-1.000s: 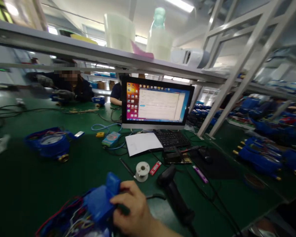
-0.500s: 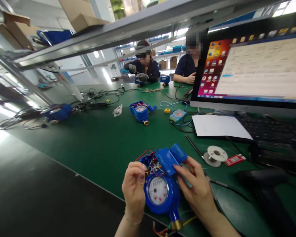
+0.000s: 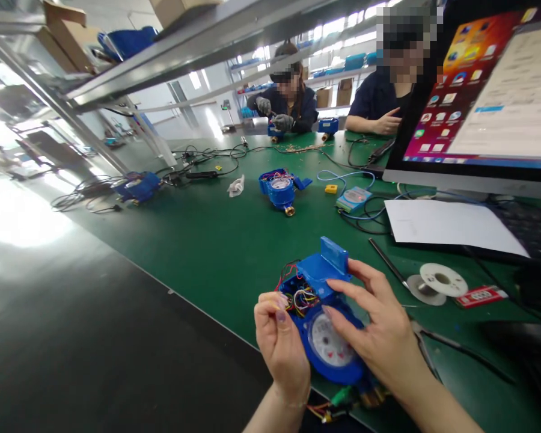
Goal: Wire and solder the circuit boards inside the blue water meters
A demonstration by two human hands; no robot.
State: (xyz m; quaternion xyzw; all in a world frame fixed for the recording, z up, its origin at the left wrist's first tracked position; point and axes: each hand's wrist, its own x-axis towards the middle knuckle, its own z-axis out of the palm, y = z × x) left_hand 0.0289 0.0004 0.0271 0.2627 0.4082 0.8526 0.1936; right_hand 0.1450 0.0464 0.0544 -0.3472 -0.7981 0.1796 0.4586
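Observation:
A blue water meter (image 3: 327,337) with a round white dial lies near the front edge of the green table (image 3: 216,240). Its open blue lid (image 3: 323,270) stands up at the far end, with coloured wires (image 3: 297,296) showing in the housing. My left hand (image 3: 282,346) grips the meter's left side with the fingers curled round it. My right hand (image 3: 379,328) rests on its right side, fingers lying over the dial and touching the lid.
A second blue meter (image 3: 280,187) lies farther back, a third meter (image 3: 137,185) among cables at the left. A monitor (image 3: 491,102), white paper (image 3: 451,221), a solder spool (image 3: 442,279) and a red tag (image 3: 480,296) are at the right. Two other people (image 3: 288,99) work at the far side.
The view swung left from the monitor down to the meter. My left hand came onto the meter, and both hands now hold it with the lid raised more upright.

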